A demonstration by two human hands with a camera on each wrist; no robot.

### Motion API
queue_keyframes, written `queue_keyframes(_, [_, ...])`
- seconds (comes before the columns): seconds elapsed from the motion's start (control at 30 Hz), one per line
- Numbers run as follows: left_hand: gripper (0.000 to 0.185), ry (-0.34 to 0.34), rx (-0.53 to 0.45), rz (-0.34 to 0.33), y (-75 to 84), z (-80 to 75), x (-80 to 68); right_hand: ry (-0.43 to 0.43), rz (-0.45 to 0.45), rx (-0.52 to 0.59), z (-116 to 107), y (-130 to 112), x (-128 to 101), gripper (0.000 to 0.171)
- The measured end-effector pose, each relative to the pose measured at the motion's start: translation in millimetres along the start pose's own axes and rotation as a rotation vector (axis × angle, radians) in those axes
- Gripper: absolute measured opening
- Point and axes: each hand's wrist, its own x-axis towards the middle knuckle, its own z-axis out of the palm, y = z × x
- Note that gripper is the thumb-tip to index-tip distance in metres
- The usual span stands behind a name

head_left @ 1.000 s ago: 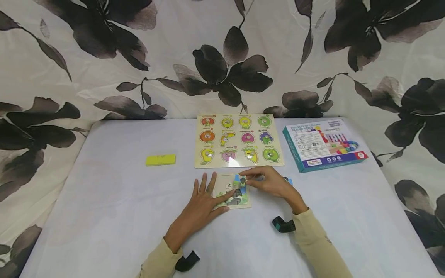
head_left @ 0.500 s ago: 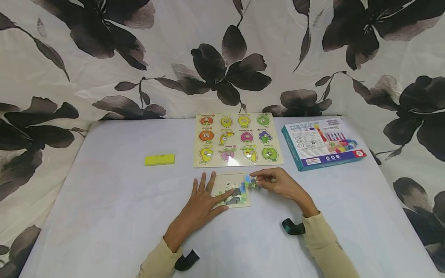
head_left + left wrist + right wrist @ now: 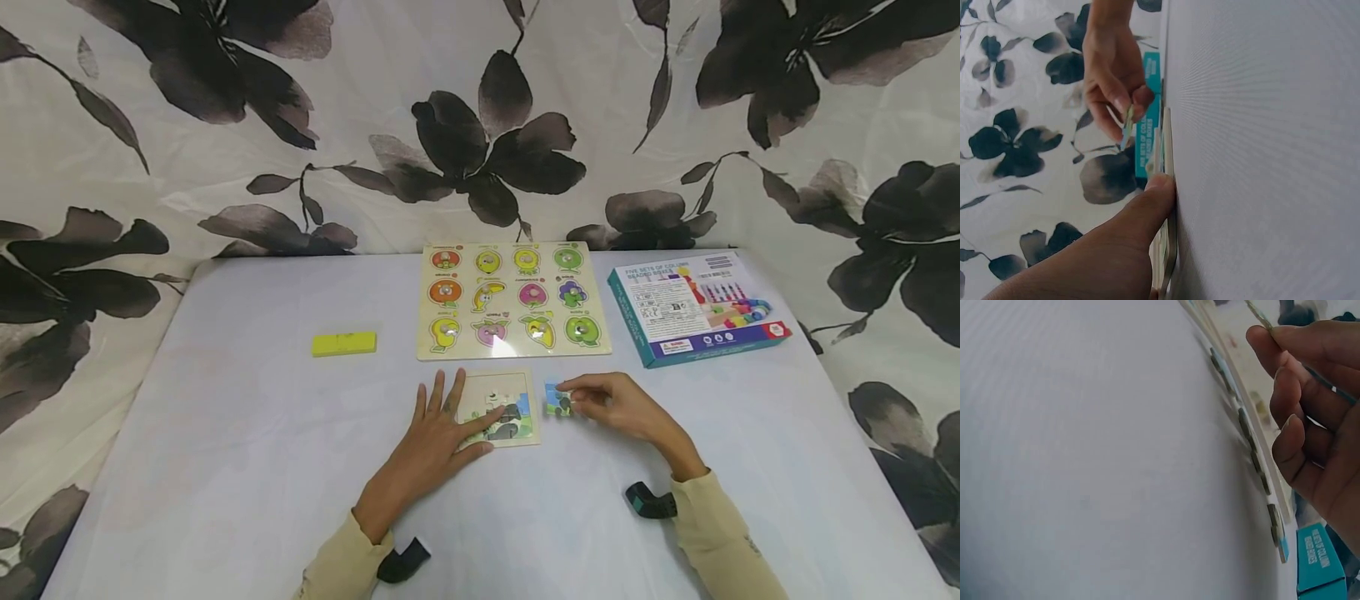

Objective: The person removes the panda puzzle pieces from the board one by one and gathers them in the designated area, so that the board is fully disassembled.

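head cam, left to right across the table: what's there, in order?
yellow block → left hand pressing flat on the small jigsaw board → puzzle piece pinched in the right hand → bead-set box. The fruit peg puzzle overlaps the middle, so it is left out.

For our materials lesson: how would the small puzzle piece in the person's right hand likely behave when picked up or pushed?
The puzzle piece looks thin and flat, so it is probably stiff and light: the right hand pinches it with fingertips alone. Being flat, it would likely slide on the table, not roll. Its thin edge may be fiddly to lift.
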Motion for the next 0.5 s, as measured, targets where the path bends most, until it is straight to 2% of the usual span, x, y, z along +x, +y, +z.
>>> queue_keyframes(0.17, [0.051,0.008,0.007,0.008,0.0,0.6,0.1,-0.011,0.022,-0.002,0,3,-5,0.027])
queue_keyframes(0.33, [0.05,0.038,0.008,0.019,0.8,0.9,-0.2,-0.025,-0.005,-0.027,0,8,-8,0.027])
queue_keyframes(0.5, [0.05,0.025,0.006,0.014,-0.1,1.6,0.4,-0.049,-0.014,-0.023,2,12,-9,0.027])
